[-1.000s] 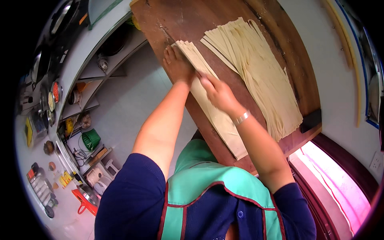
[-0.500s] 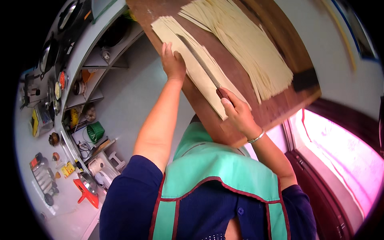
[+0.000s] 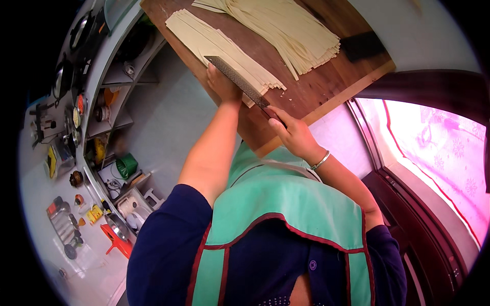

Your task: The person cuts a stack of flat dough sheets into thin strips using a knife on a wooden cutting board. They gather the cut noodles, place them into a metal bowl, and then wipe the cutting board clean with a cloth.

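Gripping knife handle, my right hand [image 3: 291, 133] fingers closed around it; long blade [image 3: 237, 80] runs toward 10 o'clock across folded dough sheet [image 3: 219, 48]. My left hand [image 3: 222, 84] presses flat on sheet just beside blade, fingers together, holding nothing. Sheet lies on wooden board [image 3: 316, 89], near its edge closest to me. Pile of cut noodle strips [image 3: 286, 30] at 1 o'clock from blade, well apart. Silver bracelet [image 3: 320, 161] on right wrist.
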Demonstrator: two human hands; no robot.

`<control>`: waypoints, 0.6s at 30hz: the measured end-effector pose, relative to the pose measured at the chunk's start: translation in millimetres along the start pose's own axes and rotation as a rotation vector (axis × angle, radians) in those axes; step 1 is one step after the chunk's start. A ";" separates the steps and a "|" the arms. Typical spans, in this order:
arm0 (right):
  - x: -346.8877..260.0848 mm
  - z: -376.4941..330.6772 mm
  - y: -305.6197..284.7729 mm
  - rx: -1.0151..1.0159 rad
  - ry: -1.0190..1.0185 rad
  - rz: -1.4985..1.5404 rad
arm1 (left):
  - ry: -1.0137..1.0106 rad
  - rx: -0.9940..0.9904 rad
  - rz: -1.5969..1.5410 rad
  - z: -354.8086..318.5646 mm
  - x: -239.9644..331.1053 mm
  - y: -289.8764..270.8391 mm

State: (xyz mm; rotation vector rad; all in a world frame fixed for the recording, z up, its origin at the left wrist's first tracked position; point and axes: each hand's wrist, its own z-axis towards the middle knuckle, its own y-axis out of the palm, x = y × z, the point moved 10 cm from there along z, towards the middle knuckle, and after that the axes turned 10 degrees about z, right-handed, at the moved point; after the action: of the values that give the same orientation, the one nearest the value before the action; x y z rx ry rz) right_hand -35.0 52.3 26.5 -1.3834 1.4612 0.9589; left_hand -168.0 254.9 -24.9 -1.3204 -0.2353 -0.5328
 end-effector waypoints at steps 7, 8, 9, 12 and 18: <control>10.1 0.3 -8.7 0.001 -0.003 -0.013 | -0.082 0.002 0.238 -15.6 -18.4 33.7; 11.2 0.9 -9.4 0.001 -0.002 -0.012 | -0.082 -0.001 0.254 -15.4 -20.6 35.7; 12.5 1.2 -9.4 -0.009 0.016 -0.021 | -0.082 -0.003 0.270 -15.2 -22.8 37.6; 12.0 2.5 -11.6 -0.026 0.055 -0.028 | -0.075 -0.017 0.327 -16.1 -20.1 37.8; 14.7 3.0 -12.1 -0.044 0.085 -0.009 | -0.045 0.014 0.399 -17.2 -12.0 35.0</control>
State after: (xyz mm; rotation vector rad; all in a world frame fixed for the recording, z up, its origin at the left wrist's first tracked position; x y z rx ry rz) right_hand -22.6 49.6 12.0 -1.4778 1.5032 0.9413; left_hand -163.1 246.6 -64.5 -1.3235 -0.0092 -0.1633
